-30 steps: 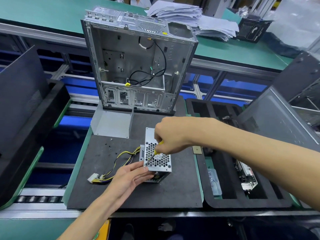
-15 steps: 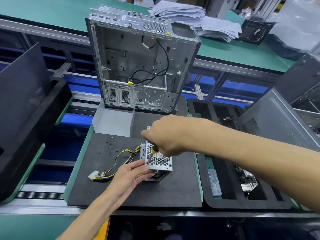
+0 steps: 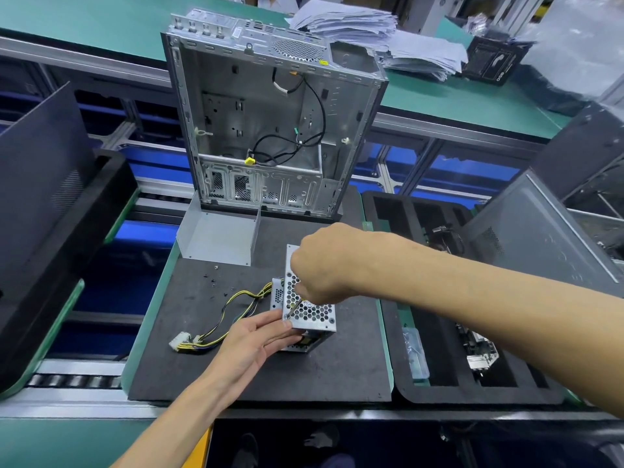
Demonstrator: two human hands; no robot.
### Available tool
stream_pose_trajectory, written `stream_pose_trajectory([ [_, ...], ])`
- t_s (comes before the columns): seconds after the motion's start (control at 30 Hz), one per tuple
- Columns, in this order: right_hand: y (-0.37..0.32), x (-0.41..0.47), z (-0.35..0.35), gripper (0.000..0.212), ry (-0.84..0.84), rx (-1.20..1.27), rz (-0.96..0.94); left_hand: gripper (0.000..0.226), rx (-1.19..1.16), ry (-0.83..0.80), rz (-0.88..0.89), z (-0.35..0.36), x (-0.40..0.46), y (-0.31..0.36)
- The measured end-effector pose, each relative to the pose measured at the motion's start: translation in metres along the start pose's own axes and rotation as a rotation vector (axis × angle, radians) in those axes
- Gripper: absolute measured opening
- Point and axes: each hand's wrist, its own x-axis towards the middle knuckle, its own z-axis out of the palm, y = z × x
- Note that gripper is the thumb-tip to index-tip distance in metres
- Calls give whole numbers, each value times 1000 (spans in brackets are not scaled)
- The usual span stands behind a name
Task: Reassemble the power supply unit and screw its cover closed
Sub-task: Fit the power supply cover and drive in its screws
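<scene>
The silver power supply unit [image 3: 314, 314] lies on the black mat [image 3: 202, 366], its honeycomb-perforated cover facing up. My right hand [image 3: 327, 265] is closed around a screwdriver [image 3: 294, 307] whose thin shaft angles down to the cover's near-left corner. My left hand [image 3: 256, 336] rests flat against the unit's left side, fingertips at that same corner. A yellow and black cable bundle [image 3: 229, 305] runs from the unit to a white connector [image 3: 180, 342] on the left.
An open, empty computer case [image 3: 270, 130] stands upright behind the mat, a bent grey metal cover [image 3: 219, 238] in front of it. Small screws [image 3: 213, 282] lie on the mat. A black foam tray [image 3: 439, 383] with parts sits right; dark panels flank both sides.
My right hand has rolled over the screwdriver handle, hiding its yellow grip. The shaft stays at the near-left corner, and my left hand keeps steadying the unit.
</scene>
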Motion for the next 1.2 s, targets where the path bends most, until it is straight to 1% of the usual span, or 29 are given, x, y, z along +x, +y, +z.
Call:
stream_pose_trajectory([
  [0.07,0,-3,-3,10,9,-12,-24,26,-13,18,-5,0,0,0],
  [0.13,-1,-4,-2,19,1,-17,-25,27,-23,42,-12,-1,0,1],
  [0.2,-2,-5,0,20,-53,16,7,28,-24,34,-12,-1,0,0],
  [0.27,-5,-4,3,34,-146,36,54,29,-4,10,-4,0,-1,1],
  [0.3,-7,-3,6,35,-166,46,59,28,8,3,-2,1,-1,0],
  [0.43,-7,-3,9,12,-35,55,43,27,5,5,4,-1,0,-1],
  [0.47,-5,-4,8,10,-1,88,35,28,0,14,0,-1,0,-1],
  [0.53,0,-6,4,22,68,149,12,35,-22,40,-13,-1,0,-1],
  [0.6,2,-5,3,27,118,163,-7,39,-33,46,-16,-1,0,0],
  [0.7,3,-4,6,24,51,199,33,31,-26,29,-8,1,-1,0],
  [0.8,0,-1,13,22,-17,172,69,28,-4,11,1,5,-1,0],
  [0.9,-1,-2,13,17,28,175,65,26,-2,18,0,4,-1,0],
  [0.97,2,-4,10,22,20,191,51,27,-6,22,-2,2,-1,-1],
  [1.1,7,-3,7,20,5,288,-23,30,-20,28,-8,0,1,-2],
  [1.2,10,-3,4,17,54,304,-29,30,-22,33,-8,-1,1,-3],
])
